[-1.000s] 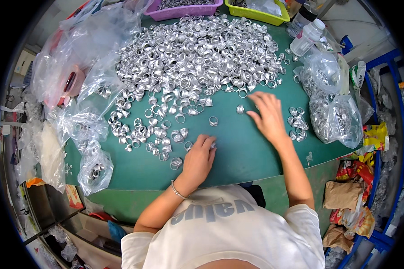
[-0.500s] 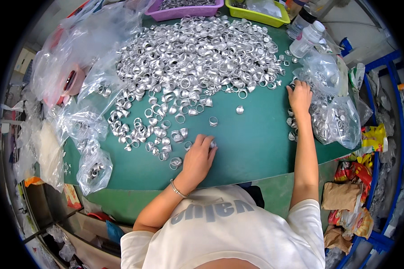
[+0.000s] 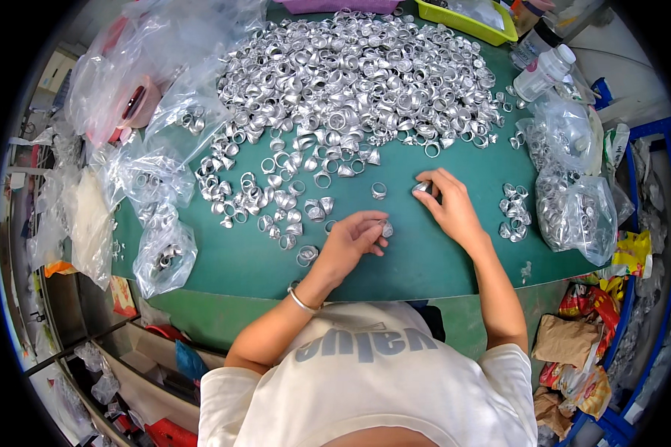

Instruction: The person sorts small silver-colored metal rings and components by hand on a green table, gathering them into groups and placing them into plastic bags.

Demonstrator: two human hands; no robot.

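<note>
My left hand (image 3: 354, 242) is closed near the front of the green table, with a silver-coloured ring (image 3: 386, 228) pinched between thumb and fingers. To its right, my right hand (image 3: 452, 205) reaches in with thumb and forefinger closed around another ring (image 3: 423, 186) at the tabletop. A single ring (image 3: 379, 191) lies between the hands and the big heap of rings (image 3: 350, 82). Beside my left hand sits one more ring (image 3: 306, 255), and a ring behind the fingers is partly hidden. Several loose rings (image 3: 276, 216) spread from the heap toward my left hand.
Clear plastic bags holding rings stand at the left (image 3: 164, 257) and right (image 3: 574, 216). A small cluster of rings (image 3: 514, 212) lies by the right bag. Along the back are a purple tray (image 3: 335, 6), a yellow-green tray (image 3: 470, 22) and a white bottle (image 3: 544, 73).
My right hand has moved left from beside the right-hand bags and taken hold of the lone ring. My left hand has turned and lifted, showing its ring. The view has shifted slightly.
</note>
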